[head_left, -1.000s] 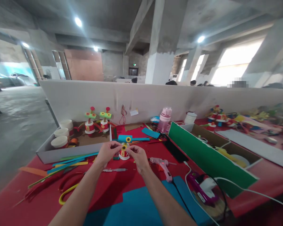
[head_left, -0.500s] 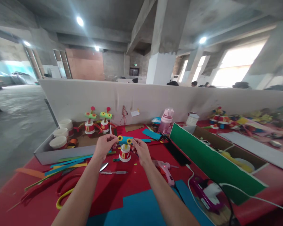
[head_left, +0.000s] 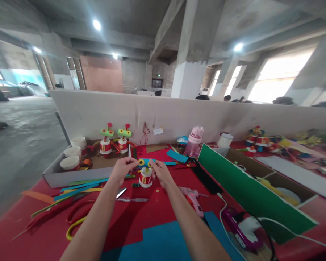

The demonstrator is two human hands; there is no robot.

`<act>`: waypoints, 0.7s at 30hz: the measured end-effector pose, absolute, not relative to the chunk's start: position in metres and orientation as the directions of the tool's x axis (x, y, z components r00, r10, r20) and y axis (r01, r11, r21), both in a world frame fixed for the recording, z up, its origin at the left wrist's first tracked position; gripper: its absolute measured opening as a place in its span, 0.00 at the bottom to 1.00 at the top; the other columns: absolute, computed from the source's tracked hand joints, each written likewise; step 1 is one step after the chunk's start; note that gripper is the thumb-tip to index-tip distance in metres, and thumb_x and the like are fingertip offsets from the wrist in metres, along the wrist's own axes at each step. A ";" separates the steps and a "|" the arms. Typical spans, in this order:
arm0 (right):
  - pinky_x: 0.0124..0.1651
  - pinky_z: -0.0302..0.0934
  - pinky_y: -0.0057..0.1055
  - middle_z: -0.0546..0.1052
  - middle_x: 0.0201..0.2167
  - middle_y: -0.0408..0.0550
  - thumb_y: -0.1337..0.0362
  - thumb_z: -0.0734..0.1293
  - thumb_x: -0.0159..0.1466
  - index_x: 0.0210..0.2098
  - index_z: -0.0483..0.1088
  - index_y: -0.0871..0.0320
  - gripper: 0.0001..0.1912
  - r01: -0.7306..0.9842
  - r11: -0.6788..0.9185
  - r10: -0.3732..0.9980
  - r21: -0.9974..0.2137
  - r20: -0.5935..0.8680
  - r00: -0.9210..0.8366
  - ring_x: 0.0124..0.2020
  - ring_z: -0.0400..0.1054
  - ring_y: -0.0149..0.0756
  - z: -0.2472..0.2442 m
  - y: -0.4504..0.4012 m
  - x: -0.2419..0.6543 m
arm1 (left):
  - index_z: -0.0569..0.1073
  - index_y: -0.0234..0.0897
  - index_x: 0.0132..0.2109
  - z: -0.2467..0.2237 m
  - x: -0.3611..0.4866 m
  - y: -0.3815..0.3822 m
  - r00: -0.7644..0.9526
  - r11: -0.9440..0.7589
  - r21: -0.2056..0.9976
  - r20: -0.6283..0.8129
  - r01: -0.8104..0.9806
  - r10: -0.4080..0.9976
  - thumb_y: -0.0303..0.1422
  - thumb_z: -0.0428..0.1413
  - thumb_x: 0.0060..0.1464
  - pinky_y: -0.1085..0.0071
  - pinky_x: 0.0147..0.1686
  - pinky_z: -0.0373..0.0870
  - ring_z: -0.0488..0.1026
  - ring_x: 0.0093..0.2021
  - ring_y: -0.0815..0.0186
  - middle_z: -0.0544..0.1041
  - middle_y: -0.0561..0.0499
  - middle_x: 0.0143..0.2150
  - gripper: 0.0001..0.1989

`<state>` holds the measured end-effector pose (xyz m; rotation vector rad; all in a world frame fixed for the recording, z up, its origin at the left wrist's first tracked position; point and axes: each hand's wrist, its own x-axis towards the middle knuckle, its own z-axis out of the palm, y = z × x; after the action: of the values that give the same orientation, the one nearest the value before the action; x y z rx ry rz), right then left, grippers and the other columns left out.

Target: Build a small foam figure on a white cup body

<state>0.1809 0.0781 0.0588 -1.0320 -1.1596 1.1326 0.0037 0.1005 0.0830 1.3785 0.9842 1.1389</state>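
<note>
A blue paper roll [head_left: 146, 162] with two yellow ring eyes sits on a spring above a red and white paper cup [head_left: 146, 178]. My left hand [head_left: 124, 169] pinches the roll's left end. At its right end the fingers of my right hand [head_left: 159, 172] are closed on it, partly over the right eye. The cup stands upside down on the red table [head_left: 136, 224]. A dark green coil [head_left: 135, 185] lies left of the cup, and a pen [head_left: 133, 200] lies in front.
At left, a shallow box [head_left: 78, 177] holds white cups and two finished green-headed figures [head_left: 124, 133]. Scissors [head_left: 76, 226] and paper strips lie nearer. On the right are a pink glue gun [head_left: 193, 199], a phone [head_left: 206, 180], a power strip [head_left: 239, 232] and a green-sided box [head_left: 247, 188].
The view has shifted slightly, moving the scene a little to the right. The fingers of my right hand now cover more of the right eye.
</note>
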 end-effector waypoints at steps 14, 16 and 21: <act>0.16 0.45 0.26 0.64 0.13 0.35 0.41 0.72 0.51 0.24 0.65 0.57 0.25 -0.323 0.076 0.996 -0.943 0.087 -0.019 0.11 0.53 0.24 0.053 0.083 0.185 | 0.75 0.32 0.28 0.079 0.021 0.097 0.123 -0.043 0.998 0.048 -0.041 0.991 0.43 0.66 0.33 0.77 0.19 0.55 0.58 0.18 0.76 0.69 0.56 0.21 0.19; 0.17 0.46 0.26 0.65 0.13 0.36 0.42 0.71 0.51 0.24 0.66 0.57 0.24 -0.318 0.079 0.996 -0.945 0.091 -0.022 0.12 0.53 0.24 0.053 0.083 0.185 | 0.75 0.32 0.27 0.080 0.022 0.097 0.109 -0.047 0.998 0.052 -0.048 0.993 0.43 0.66 0.33 0.76 0.19 0.55 0.58 0.19 0.76 0.69 0.55 0.20 0.19; 0.20 0.46 0.25 0.66 0.12 0.36 0.50 0.75 0.49 0.23 0.69 0.58 0.19 -0.276 0.112 0.992 -0.955 0.125 -0.028 0.14 0.53 0.23 0.054 0.079 0.182 | 0.75 0.32 0.27 0.082 0.024 0.096 0.079 -0.056 0.998 0.059 -0.037 0.995 0.41 0.66 0.32 0.76 0.19 0.54 0.57 0.19 0.76 0.69 0.56 0.20 0.17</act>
<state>0.1822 0.0790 0.0544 -0.8959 -1.0893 1.2722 0.0238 0.0964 0.0815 1.2626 1.0966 1.2075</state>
